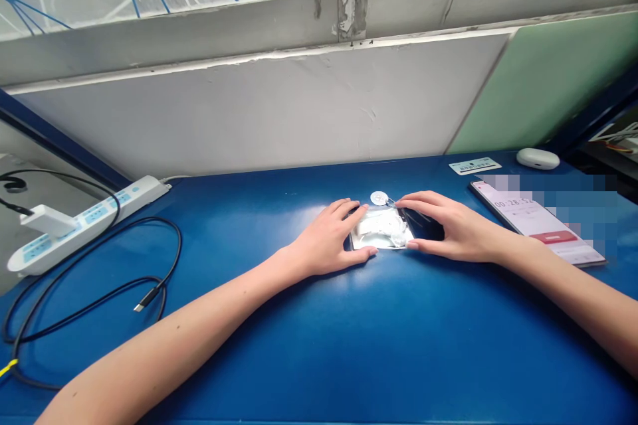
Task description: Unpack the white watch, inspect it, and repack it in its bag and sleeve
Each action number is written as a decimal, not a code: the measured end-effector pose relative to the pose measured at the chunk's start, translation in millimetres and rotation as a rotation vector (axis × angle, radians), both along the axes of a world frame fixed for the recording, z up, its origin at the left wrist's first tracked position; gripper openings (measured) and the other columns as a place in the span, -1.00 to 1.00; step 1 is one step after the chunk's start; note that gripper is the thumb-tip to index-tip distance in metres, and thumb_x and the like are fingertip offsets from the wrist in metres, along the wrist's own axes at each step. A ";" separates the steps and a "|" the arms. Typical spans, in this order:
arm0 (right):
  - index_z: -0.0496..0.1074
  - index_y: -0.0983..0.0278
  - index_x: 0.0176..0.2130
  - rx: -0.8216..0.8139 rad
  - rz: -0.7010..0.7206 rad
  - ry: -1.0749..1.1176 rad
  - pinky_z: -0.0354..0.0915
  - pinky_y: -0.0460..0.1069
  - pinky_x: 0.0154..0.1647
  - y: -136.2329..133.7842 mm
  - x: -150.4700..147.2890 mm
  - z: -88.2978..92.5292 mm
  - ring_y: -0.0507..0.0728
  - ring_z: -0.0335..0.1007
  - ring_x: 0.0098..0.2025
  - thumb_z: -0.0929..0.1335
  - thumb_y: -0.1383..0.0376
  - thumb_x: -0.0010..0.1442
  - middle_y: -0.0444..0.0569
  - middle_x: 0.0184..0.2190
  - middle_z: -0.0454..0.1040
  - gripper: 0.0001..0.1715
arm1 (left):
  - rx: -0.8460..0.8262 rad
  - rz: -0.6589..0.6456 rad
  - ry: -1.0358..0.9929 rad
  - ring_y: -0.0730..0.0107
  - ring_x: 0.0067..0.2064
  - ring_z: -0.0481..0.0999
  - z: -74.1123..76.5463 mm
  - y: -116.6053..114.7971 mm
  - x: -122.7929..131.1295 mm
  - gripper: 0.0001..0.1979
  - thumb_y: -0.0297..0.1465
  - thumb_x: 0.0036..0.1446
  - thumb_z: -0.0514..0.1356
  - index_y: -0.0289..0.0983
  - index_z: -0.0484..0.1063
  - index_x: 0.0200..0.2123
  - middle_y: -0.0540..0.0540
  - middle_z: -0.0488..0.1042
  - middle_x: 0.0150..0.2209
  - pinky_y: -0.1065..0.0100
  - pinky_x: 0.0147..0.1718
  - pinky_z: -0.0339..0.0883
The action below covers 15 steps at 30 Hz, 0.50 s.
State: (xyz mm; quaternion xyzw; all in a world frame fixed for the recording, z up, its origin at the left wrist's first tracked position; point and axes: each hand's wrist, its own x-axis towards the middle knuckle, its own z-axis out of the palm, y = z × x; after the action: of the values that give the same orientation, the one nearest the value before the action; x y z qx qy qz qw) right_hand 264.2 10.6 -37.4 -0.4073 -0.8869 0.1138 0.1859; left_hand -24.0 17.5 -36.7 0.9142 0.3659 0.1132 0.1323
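Observation:
A small clear plastic bag (381, 229) lies flat on the blue table, with shiny whitish contents I cannot make out. At its upper edge is a round white tag (379, 198) with faint print. My left hand (331, 239) rests over the bag's left side, its fingers spread along the top and its thumb by the lower edge. From the right, my right hand (451, 226) reaches to the bag with thumb and fingers wide apart. Its thumb touches the lower right corner, and its fingertips are beside the tag near the upper right corner.
A white power strip (100, 216) with a plugged-in charger (47, 222) stands at the left, beside a looped black cable (172, 259). At the right lie a phone (543, 219) showing a timer, a printed card (474, 166) and a white earbud case (537, 159). A wall (274, 119) borders the table (349, 345).

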 end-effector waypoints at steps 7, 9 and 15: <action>0.34 0.23 0.23 -0.049 -0.011 0.023 0.38 0.25 0.16 0.8 2.6 -3.9 0.38 0.37 0.19 0.43 -0.03 0.17 0.19 0.20 0.39 -0.25 | 0.189 0.007 0.052 -0.13 0.29 0.29 -1.3 -5.9 5.1 -0.35 -0.05 0.28 0.11 -0.43 0.27 0.22 -0.39 0.36 0.23 -0.04 0.26 0.17; 0.34 0.22 0.22 -0.062 -0.016 0.034 0.38 0.26 0.16 1.2 2.9 -4.7 0.38 0.37 0.19 0.44 -0.03 0.15 0.19 0.19 0.40 -0.25 | 0.214 0.009 0.059 -0.11 0.24 0.35 -0.2 -6.9 6.0 -0.40 -0.07 0.29 0.10 -0.44 0.31 0.18 -0.38 0.39 0.20 0.00 0.21 0.23; 0.37 0.20 0.19 -0.088 -0.025 0.062 0.38 0.26 0.15 1.8 2.1 -3.8 0.39 0.39 0.17 0.46 -0.04 0.12 0.17 0.17 0.42 -0.26 | 0.203 -0.081 0.141 -0.08 0.12 0.42 10.9 5.0 -2.5 -0.32 0.01 0.27 0.12 -0.41 0.28 0.21 -0.34 0.40 0.19 0.04 0.12 0.30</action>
State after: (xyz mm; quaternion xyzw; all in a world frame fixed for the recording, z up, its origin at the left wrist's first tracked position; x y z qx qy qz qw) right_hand 266.4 12.4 -41.2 -0.4226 -0.8696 0.1627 0.1967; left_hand -26.5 22.6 -25.9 0.9427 0.3236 0.0795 0.0175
